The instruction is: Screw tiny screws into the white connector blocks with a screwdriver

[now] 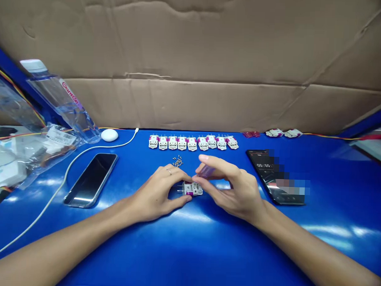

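- A small white-and-magenta plastic module (191, 189) sits on the blue tabletop (205, 252) between the hands, judged light, stiff, and best held by its sides.
- It is gripped by the left hand (155, 196).
- A translucent purple piece (206, 172), apparently, is pinched by the right hand (231, 190).

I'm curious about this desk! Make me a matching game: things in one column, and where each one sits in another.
Things:
1. White-and-magenta module
2. Tiny metal parts
3. Black smartphone
4. Phone showing a timer

Places:
A. Right of the right hand
B. Between both hands
C. Left of the left hand
D. In a small heap beyond both hands

Pairs: 1-B, 2-D, 3-C, 4-A
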`<state>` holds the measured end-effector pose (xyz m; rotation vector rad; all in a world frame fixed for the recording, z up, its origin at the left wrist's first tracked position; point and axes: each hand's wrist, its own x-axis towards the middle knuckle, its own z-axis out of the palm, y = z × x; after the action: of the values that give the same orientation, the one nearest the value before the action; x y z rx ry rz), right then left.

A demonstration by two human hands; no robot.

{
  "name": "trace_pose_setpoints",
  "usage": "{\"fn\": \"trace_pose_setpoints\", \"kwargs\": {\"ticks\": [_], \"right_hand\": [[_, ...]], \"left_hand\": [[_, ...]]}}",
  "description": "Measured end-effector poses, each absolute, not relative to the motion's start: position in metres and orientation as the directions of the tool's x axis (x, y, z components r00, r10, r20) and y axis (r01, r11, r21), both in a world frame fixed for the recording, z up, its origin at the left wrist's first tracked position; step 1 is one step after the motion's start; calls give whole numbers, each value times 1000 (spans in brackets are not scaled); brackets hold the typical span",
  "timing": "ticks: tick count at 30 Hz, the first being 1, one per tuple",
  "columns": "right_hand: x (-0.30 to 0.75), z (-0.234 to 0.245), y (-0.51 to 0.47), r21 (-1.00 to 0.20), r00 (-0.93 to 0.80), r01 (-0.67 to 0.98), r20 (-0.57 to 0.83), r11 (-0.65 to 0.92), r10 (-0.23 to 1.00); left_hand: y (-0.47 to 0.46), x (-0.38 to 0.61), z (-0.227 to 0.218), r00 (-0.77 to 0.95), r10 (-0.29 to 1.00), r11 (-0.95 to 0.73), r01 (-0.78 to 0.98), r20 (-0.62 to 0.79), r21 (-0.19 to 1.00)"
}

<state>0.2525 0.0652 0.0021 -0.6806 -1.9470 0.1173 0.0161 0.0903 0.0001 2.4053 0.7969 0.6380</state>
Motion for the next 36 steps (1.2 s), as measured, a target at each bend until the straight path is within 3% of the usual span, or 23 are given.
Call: {"fn": "trace_pose_setpoints", "kwargs": {"ticks": [4, 10, 14, 18, 24, 29, 33, 36], "right_hand": [[253, 5, 66, -442, -327, 391, 753, 807, 571], [256, 7, 66, -352, -355, 401, 791, 846, 498], [255, 4, 66, -401, -401, 362, 748, 842, 529], [255, 1, 66, -418, -316, 376, 781, 827, 539], [257, 2, 67, -477, -326, 393, 727, 786, 604], [257, 0, 67, -424, -273, 425, 782, 799, 560], [256, 2, 67, -467, -332, 373, 739, 801, 586], [256, 3, 67, -432, -337, 386, 756, 815, 561]], "left_hand": [[89, 16, 1, 711, 654, -678, 398, 259, 618], [89, 15, 1, 705, 643, -701, 386, 299, 600], [90, 15, 1, 710, 627, -719, 369, 320, 589], [91, 16, 2, 719, 616, -728, 361, 323, 583], [91, 16, 3, 729, 633, -711, 413, 261, 569], [90, 16, 4, 732, 632, -713, 421, 253, 561], [90, 16, 2, 735, 623, -722, 409, 267, 558], [91, 15, 2, 740, 617, -726, 406, 267, 554]]}}
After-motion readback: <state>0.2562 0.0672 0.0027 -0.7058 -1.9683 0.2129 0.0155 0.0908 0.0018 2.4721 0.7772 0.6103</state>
